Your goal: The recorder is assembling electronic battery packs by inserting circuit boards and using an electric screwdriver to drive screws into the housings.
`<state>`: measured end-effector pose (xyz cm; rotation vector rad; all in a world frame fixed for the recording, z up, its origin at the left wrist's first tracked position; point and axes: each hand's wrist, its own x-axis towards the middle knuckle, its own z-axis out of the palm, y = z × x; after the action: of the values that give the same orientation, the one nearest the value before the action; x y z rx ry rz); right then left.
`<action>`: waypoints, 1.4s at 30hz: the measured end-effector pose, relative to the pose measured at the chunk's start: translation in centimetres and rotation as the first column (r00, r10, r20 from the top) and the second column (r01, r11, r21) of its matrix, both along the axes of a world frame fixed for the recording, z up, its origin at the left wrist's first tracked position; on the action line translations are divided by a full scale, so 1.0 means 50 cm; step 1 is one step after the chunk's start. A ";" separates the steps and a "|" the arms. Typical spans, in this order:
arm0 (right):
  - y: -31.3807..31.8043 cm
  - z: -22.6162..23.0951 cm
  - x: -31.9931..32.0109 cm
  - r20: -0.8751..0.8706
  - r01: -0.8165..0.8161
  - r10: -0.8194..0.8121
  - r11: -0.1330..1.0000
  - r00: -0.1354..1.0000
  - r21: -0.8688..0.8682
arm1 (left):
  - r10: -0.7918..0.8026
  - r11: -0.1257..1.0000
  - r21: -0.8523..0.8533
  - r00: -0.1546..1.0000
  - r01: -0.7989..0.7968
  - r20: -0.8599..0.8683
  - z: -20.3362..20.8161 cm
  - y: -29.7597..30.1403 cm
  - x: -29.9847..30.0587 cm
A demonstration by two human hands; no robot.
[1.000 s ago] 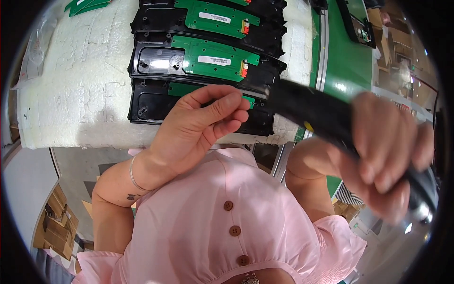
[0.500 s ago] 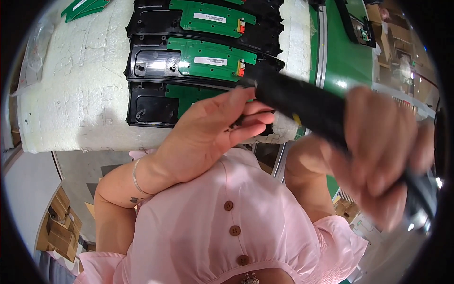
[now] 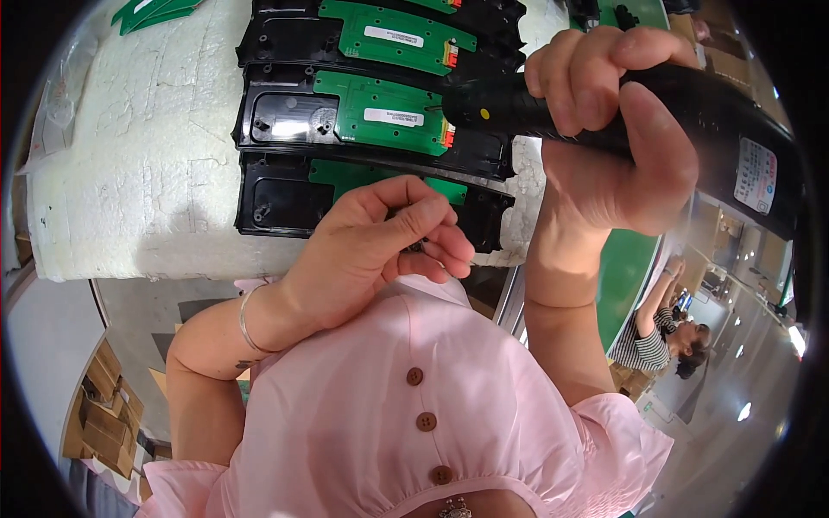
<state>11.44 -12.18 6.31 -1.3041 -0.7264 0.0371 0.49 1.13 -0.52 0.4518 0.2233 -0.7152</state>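
Observation:
My right hand [image 3: 617, 129] is wrapped round a black electric screwdriver [image 3: 730, 129] with a yellow dot, held nearly level. Its thin bit reaches the right part of a green circuit board [image 3: 393, 93], near a red-and-white connector [image 3: 448, 132]. This board lies in a curved black plastic housing [image 3: 289, 116]. Nearer to me, my left hand [image 3: 389, 237] is curled with its palm up, and small dark screws show between the fingers. It partly hides the nearest black housing [image 3: 281, 200] and the green board in it.
More housings with boards [image 3: 397, 39] lie in a row beyond, on a white foam-covered surface [image 3: 138, 173]. Loose green boards [image 3: 155, 12] sit at the far left. At right are a green surface [image 3: 623, 268] and a person in a striped top [image 3: 643, 350]. Cardboard boxes [image 3: 112, 414] stand at lower left.
My right hand has swung the screwdriver up and away from me, from near my left fingers to the second board. My left hand has drawn slightly nearer and curled more.

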 end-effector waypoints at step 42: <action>-0.050 0.099 -0.127 -0.090 -0.091 0.122 0.951 0.988 0.295 | 0.192 0.954 -0.205 0.972 -0.217 -0.137 -0.003 -0.022 0.027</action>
<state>5.07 -14.71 11.25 -0.9740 -0.6816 0.0840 1.82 0.02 -0.65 0.1732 0.2927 -0.5549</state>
